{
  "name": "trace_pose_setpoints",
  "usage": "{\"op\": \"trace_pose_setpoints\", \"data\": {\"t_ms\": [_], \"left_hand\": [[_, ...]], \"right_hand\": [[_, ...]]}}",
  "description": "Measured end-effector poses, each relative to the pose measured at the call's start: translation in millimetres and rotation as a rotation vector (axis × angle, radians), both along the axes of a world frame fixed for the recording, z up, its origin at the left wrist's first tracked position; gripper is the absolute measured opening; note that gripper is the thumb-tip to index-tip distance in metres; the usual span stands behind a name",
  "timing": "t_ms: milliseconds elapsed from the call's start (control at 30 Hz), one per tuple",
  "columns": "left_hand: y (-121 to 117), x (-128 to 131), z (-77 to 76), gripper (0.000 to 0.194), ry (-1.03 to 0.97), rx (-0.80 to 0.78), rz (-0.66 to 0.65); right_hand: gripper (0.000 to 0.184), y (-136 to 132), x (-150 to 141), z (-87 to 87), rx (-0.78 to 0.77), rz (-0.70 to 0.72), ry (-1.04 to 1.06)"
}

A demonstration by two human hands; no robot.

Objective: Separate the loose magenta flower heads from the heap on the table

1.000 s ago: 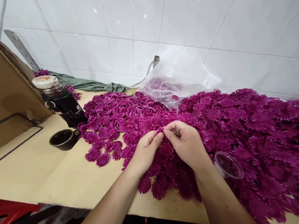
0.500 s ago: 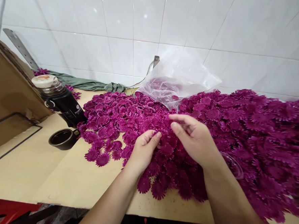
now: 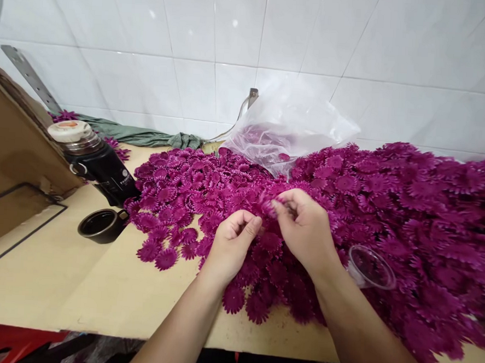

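My right hand [image 3: 305, 223] pinches a magenta artificial flower piece [image 3: 269, 205] between thumb and fingers, just above the pile. Close beside it, my left hand [image 3: 234, 238] is closed, thumb pressed against the index finger; whatever it holds is too small to make out. Both hands are over a broad heap of magenta flower pieces [image 3: 393, 196], round with toothed petal edges. A clear plastic cup [image 3: 372, 268] sits among the flowers beside my right forearm, partly covered by it.
At the back, a clear plastic bag [image 3: 295, 124] with more flowers leans near the tiled wall. Left stand a black thermos [image 3: 107, 168], a dark cup [image 3: 100, 225], a cardboard box [image 3: 18, 151] and a black wire frame [image 3: 21, 239]. Green cloth [image 3: 138, 134] lies along the wall.
My right hand has moved slightly left and down, its fingers closing on a flower piece. The clear cup shows more beside my forearm. My left hand has barely moved.
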State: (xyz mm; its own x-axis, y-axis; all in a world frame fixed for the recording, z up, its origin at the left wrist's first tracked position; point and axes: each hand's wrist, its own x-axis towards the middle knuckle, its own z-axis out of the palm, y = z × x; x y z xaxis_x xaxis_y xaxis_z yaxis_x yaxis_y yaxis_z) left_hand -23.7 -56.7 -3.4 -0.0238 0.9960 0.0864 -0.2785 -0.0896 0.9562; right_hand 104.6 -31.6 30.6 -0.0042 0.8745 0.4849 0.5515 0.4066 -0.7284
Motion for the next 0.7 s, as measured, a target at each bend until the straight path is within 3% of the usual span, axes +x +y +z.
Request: {"op": "trace_pose_setpoints", "data": {"t_ms": [133,267,433,533,700], "left_hand": [[-4,-2,8.1,0.024,-0.017,-0.001,0.009],[-3,3,13.8,0.041,-0.110,-0.014,-0.078],[2,8,8.5,0.025,-0.087,0.030,0.012],[2,5,5.1,0.022,-0.017,0.044,0.051],[0,-2,2.9,0.026,0.024,0.028,0.103]], "right_hand": [[0.007,7,8,2.5,0.054,-0.112,0.078],[0.007,-5,2,6.7,0.137,0.033,-0.174],[0.008,-18,-11,5.1,0.281,0.085,-0.288],[0.007,-13,-7,6.7,0.170,0.073,-0.194],[0.007,23,28,7.1,0.131,-0.201,0.149]]}}
